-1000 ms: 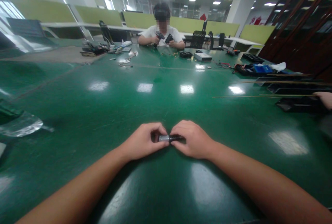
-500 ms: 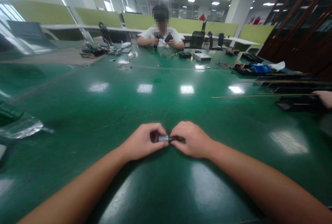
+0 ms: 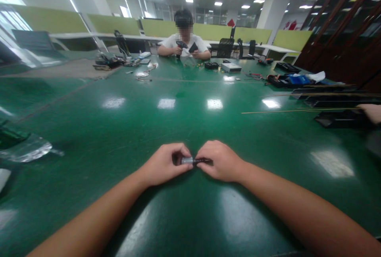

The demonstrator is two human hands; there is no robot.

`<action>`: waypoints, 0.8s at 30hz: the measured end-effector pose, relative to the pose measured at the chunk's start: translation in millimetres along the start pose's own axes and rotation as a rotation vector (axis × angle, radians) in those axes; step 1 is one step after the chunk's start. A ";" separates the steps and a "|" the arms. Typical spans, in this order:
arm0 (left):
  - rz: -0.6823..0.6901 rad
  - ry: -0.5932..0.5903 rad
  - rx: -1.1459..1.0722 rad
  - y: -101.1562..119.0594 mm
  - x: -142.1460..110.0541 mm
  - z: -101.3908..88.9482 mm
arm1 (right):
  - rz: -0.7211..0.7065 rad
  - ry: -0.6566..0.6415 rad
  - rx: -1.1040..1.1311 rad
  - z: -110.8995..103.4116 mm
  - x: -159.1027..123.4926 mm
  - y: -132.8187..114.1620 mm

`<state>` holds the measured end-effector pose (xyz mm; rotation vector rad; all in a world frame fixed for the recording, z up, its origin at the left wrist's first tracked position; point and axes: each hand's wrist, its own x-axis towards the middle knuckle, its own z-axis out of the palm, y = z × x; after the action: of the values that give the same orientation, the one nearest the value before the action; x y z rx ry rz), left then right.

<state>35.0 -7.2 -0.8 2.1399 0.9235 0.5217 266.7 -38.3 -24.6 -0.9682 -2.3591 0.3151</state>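
Between finger and thumb, my left hand (image 3: 165, 163) pinches the silver-grey body of a small cylinder (image 3: 187, 160). A thin dark part (image 3: 200, 161) continues from its right end, and the closed fingers of my right hand (image 3: 220, 161) grip that part. Both hands rest low over the green table (image 3: 178, 126), fingertips almost meeting. The piece lies level, left to right. Its outer ends are hidden in the hands, and it is too small to tell its exact kind.
Across the table a person holds a drill-like tool (image 3: 180, 45) and a black piece (image 3: 193, 47). Black trays (image 3: 336, 118) and thin rods (image 3: 274, 111) lie at right, beside another person's hand (image 3: 370, 112). Clear plastic packaging (image 3: 29, 149) is at left.
My hands keep nearly the same grip on the small cylinder. The camera view has shifted slightly. Across the table, the person's drill-like tool shows more plainly.
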 end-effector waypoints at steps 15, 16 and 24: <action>0.013 0.001 -0.021 -0.2 -0.4 -0.6 | -0.009 -0.007 0.007 -2.2 -1.7 0.3; 0.012 0.002 -0.020 -0.4 -0.5 -0.6 | -0.006 -0.007 0.008 -2.7 -1.7 0.0; -0.004 0.001 -0.028 2.1 -0.2 -0.7 | 0.004 -0.026 0.001 -6.0 -2.4 -0.3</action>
<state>35.3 -8.0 1.2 2.1121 0.9157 0.5312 271.4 -40.2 -20.6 -0.9733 -2.3807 0.3326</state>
